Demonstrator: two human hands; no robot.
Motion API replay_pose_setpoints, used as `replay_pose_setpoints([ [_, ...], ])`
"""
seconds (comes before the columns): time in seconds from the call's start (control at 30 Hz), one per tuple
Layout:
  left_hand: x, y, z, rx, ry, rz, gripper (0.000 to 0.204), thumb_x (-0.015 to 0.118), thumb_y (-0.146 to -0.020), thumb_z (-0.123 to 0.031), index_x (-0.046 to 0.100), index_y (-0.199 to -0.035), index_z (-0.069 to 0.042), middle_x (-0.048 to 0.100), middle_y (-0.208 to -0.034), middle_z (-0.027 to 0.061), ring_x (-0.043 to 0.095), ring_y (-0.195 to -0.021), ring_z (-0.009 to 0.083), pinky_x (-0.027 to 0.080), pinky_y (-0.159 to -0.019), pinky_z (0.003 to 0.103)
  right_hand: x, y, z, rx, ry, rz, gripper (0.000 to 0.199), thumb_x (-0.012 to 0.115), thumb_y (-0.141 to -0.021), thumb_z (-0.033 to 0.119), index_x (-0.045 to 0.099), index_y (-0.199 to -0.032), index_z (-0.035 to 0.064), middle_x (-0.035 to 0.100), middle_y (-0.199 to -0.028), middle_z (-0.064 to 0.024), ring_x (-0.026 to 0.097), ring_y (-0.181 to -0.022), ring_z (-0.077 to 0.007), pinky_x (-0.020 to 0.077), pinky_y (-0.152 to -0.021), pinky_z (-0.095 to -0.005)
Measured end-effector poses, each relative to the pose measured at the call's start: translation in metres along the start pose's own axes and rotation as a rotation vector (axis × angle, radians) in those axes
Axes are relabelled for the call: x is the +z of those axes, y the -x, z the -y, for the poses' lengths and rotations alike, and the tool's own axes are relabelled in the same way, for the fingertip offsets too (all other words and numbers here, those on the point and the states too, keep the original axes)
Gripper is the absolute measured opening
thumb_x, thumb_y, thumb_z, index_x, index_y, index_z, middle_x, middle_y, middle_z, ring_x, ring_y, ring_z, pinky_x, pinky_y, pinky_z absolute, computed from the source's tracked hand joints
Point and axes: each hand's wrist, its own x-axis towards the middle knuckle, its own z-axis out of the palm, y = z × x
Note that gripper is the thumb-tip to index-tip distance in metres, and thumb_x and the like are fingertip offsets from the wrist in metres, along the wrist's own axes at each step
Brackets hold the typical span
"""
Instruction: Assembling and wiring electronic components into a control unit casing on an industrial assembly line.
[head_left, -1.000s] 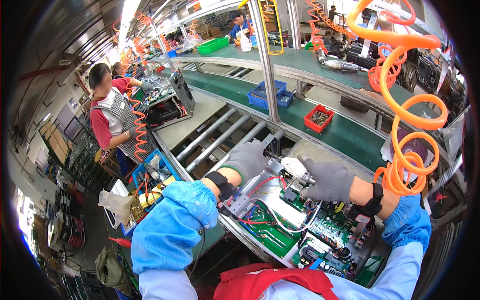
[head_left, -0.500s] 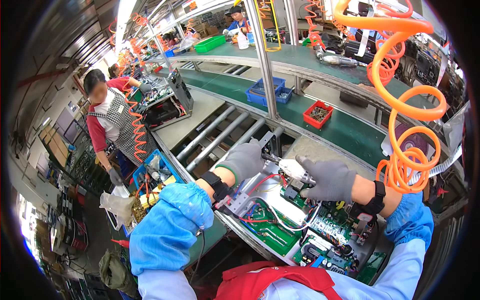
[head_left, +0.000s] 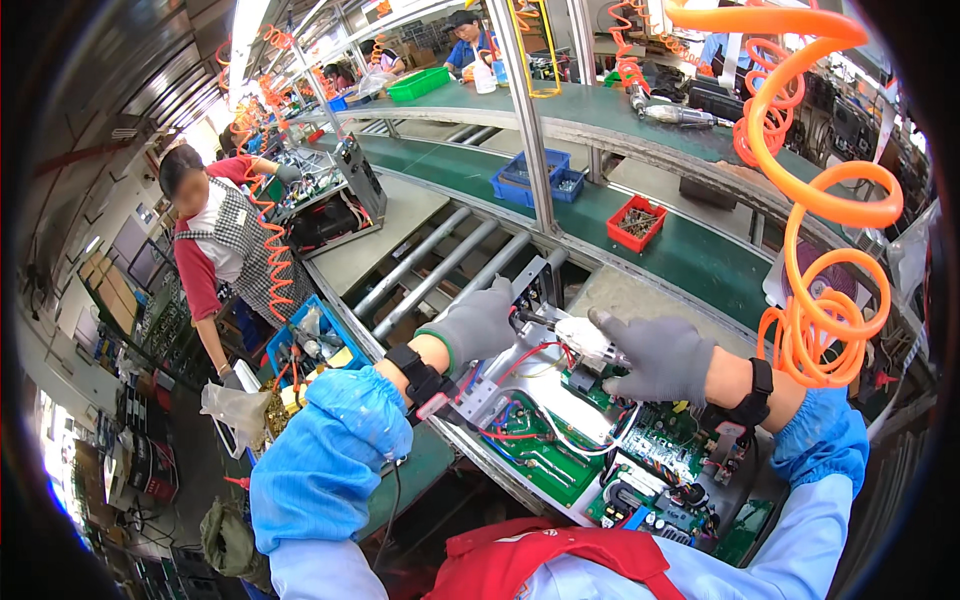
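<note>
My right hand, in a grey glove, grips an air screwdriver with a white-wrapped body. The tool lies nearly level, its dark tip end pointing left at an upright metal bracket. My left hand, also gloved, is closed at the left side of this bracket; its fingertips are partly hidden. Below both hands sits an open metal chassis with green circuit boards, red and white wires and a bright silvery plate. Where exactly the tip touches is too small to tell.
An orange coiled air hose hangs at the right. Beyond the bracket are a red bin of screws and blue bins. Metal rollers run on the left, where a co-worker stands beside another chassis.
My left hand has shifted slightly left and down along the bracket. The screwdriver and my right hand stay nearly in place. The co-worker on the left leans lower.
</note>
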Motion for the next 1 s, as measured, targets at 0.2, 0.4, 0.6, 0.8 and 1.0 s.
replay_pose_setpoints([
  [0.2, -0.004, 0.003, -0.003, 0.028, -0.014, -0.019, 0.036, 0.056, -0.076, -0.006, 0.043, -0.108, 0.006, 0.064, -0.094, 0.0305, 0.064, -0.095, 0.0447, 0.049, -0.083, 0.047, -0.003, -0.005, 0.004, -0.034, 0.039, 0.001, 0.080, 0.066, -0.078, 0.041, 0.036, -0.144, 0.0048, 0.066, -0.083, -0.0222, 0.066, -0.077, -0.0396, 0.0521, -0.067, -0.0478],
  [0.4, -0.006, 0.003, -0.001, 0.008, -0.023, -0.019, 0.038, 0.055, -0.076, -0.005, 0.042, -0.111, 0.005, 0.064, -0.094, 0.0306, 0.064, -0.094, 0.0451, 0.049, -0.082, 0.048, 0.000, -0.010, 0.008, -0.030, 0.041, -0.005, 0.081, 0.066, -0.079, 0.039, 0.034, -0.146, 0.0055, 0.066, -0.083, -0.0218, 0.067, -0.077, -0.0393, 0.0523, -0.068, -0.0472],
  [0.6, -0.004, 0.012, 0.004, 0.102, 0.084, -0.022, 0.054, 0.067, -0.079, -0.030, 0.045, -0.115, 0.004, 0.065, -0.097, 0.0280, 0.066, -0.094, 0.0408, 0.050, -0.081, 0.047, -0.016, 0.004, 0.005, 0.028, 0.009, 0.062, 0.086, 0.070, -0.074, 0.036, 0.034, -0.146, 0.0060, 0.066, -0.088, -0.0226, 0.067, -0.081, -0.0403, 0.0528, -0.071, -0.0473],
  [0.8, 0.011, 0.072, 0.039, 0.096, 0.293, -0.050, 0.086, 0.074, -0.075, -0.044, 0.037, -0.137, 0.001, 0.060, -0.114, 0.0264, 0.061, -0.108, 0.0400, 0.047, -0.091, 0.046, -0.056, 0.019, -0.044, 0.338, 0.075, 0.042, 0.086, 0.068, -0.069, 0.034, 0.035, -0.144, 0.0069, 0.067, -0.090, -0.0203, 0.066, -0.083, -0.0386, 0.0527, -0.069, -0.0455],
  [1.0, 0.033, 0.084, 0.052, 0.294, 0.226, -0.311, 0.085, 0.075, -0.076, -0.046, 0.038, -0.134, 0.003, 0.057, -0.114, 0.0258, 0.061, -0.103, 0.0413, 0.050, -0.083, 0.047, -0.079, 0.050, -0.150, 0.864, 0.205, -0.242, 0.073, 0.066, -0.066, 0.023, 0.048, -0.132, 0.0005, 0.067, -0.100, -0.0245, 0.065, -0.094, -0.0422, 0.0527, -0.080, -0.0470],
])
